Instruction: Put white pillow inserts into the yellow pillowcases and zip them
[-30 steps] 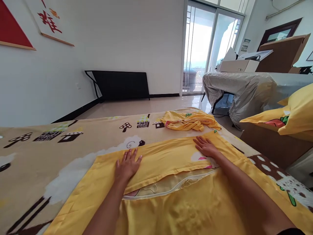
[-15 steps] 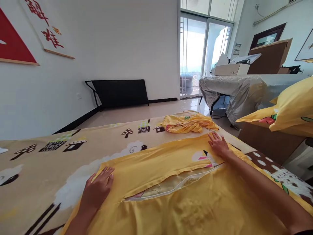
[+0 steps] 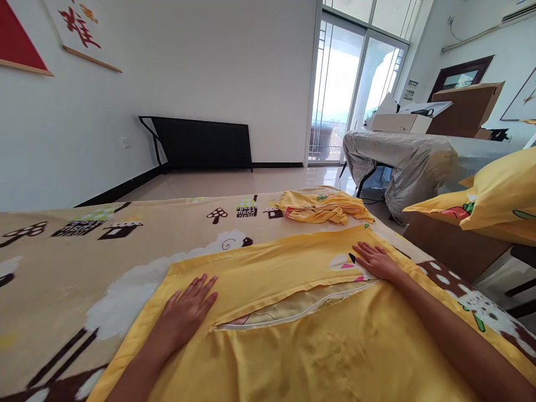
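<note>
A yellow pillowcase [image 3: 293, 335] lies spread flat on a bed with a tan cartoon-print sheet [image 3: 84, 251]. A white zipper opening runs across the pillowcase's middle. My left hand [image 3: 186, 310] rests flat on the left part of the folded flap, fingers stretched out. My right hand [image 3: 377, 261] lies flat near the flap's right end, beside a small pink and white print. Neither hand holds anything.
A crumpled yellow cloth [image 3: 324, 206] lies at the bed's far edge. Yellow pillows [image 3: 494, 206] are stacked at the right. A table under a grey plastic cover [image 3: 402, 156] carries cardboard boxes [image 3: 464, 111]. A black folded table [image 3: 201, 144] leans on the far wall by glass doors.
Both hands slid outward from the middle of the flap over the fabric, then drew slightly back inward. The camera view shifted a little.
</note>
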{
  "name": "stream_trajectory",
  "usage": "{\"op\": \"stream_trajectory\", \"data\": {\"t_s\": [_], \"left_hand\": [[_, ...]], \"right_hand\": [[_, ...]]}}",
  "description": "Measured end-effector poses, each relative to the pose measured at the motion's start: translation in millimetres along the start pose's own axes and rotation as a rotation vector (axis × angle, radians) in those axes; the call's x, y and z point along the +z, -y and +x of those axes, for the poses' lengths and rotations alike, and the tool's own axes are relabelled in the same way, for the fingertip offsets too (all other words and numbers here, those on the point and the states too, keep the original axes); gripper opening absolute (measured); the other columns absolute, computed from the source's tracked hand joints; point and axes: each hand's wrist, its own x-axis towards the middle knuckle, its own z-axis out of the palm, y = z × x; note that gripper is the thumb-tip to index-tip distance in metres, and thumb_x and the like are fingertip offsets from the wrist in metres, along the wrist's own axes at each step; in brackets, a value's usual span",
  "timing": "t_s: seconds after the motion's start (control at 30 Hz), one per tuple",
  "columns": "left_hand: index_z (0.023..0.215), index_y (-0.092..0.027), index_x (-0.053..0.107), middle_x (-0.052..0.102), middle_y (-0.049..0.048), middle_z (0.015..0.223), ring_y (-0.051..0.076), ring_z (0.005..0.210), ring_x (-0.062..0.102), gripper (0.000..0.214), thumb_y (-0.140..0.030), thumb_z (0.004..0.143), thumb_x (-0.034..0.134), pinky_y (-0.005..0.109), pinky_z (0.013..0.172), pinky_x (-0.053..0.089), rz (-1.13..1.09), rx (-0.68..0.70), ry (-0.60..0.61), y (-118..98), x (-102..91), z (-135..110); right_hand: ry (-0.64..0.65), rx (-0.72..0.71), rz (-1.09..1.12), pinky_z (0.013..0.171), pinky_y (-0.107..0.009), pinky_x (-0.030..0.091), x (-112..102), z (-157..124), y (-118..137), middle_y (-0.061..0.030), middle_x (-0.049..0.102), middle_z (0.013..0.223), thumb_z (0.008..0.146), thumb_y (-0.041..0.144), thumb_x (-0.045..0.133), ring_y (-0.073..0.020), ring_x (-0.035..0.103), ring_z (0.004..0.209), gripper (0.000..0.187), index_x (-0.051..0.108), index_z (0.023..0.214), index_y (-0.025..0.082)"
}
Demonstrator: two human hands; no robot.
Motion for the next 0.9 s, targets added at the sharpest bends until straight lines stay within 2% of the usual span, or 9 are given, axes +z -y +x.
{"op": "stream_trajectory", "data": {"t_s": [0.1,0.2,0.43,0.67,0.8,0.9], "left_hand": [[0.147,-0.029,0.027,0.018,-0.0050,0.154,0.016,0.143,0.013,0.061,-0.047,0.090,0.017,0.043,0.114,0.014,-0.019,-0.034,0.018,2.8,-2.1,-0.4],[0.147,-0.028,0.025,0.017,-0.0061,0.154,0.016,0.144,0.012,0.064,-0.049,0.088,0.014,0.043,0.115,0.013,-0.041,-0.058,0.032,3.9,-1.8,-1.0],[0.147,-0.027,0.028,0.019,-0.0083,0.153,0.014,0.143,0.012,0.073,-0.056,0.083,0.010,0.042,0.115,0.012,-0.061,-0.126,0.036,12.2,2.1,-1.4],[0.147,-0.029,0.026,0.015,-0.0114,0.153,0.013,0.144,0.009,0.079,-0.061,0.079,0.002,0.044,0.116,0.010,-0.040,-0.177,0.041,19.9,6.1,-3.5],[0.147,-0.028,0.028,0.015,-0.0099,0.153,0.013,0.144,0.009,0.080,-0.063,0.080,0.004,0.043,0.115,0.010,-0.038,-0.189,-0.005,35.9,19.2,-0.4],[0.147,-0.024,0.030,0.018,-0.0066,0.153,0.015,0.144,0.012,0.073,-0.057,0.084,0.011,0.044,0.115,0.011,-0.045,-0.207,-0.054,53.5,27.2,2.5]], "right_hand": [[-0.034,0.096,-0.037,0.114,-0.044,0.014,0.3,-3.9,-28.5,0.0026,0.016,0.154,0.094,0.057,0.017,-0.0171,0.015,0.143,0.060,0.025,0.147,0.032],[-0.058,0.168,-0.033,0.114,-0.044,0.017,1.4,-6.0,-41.9,0.0034,0.018,0.154,0.094,0.056,0.018,-0.0167,0.016,0.143,0.059,0.027,0.147,0.032],[-0.089,0.178,-0.014,0.113,-0.043,0.020,4.5,-5.9,-46.5,0.0028,0.022,0.153,0.094,0.053,0.020,-0.0168,0.018,0.142,0.058,0.031,0.146,0.030],[-0.099,0.180,0.017,0.113,-0.041,0.022,4.4,-7.9,-52.3,0.0017,0.027,0.151,0.094,0.051,0.020,-0.0170,0.022,0.141,0.057,0.035,0.144,0.028],[-0.064,0.196,0.011,0.114,-0.040,0.021,1.8,-12.2,-56.8,0.0023,0.023,0.153,0.093,0.053,0.020,-0.0171,0.020,0.141,0.058,0.031,0.146,0.030],[-0.031,0.229,0.002,0.114,-0.043,0.020,0.7,-14.3,-58.5,0.0028,0.017,0.154,0.093,0.055,0.020,-0.0187,0.018,0.142,0.059,0.027,0.147,0.032]]}}
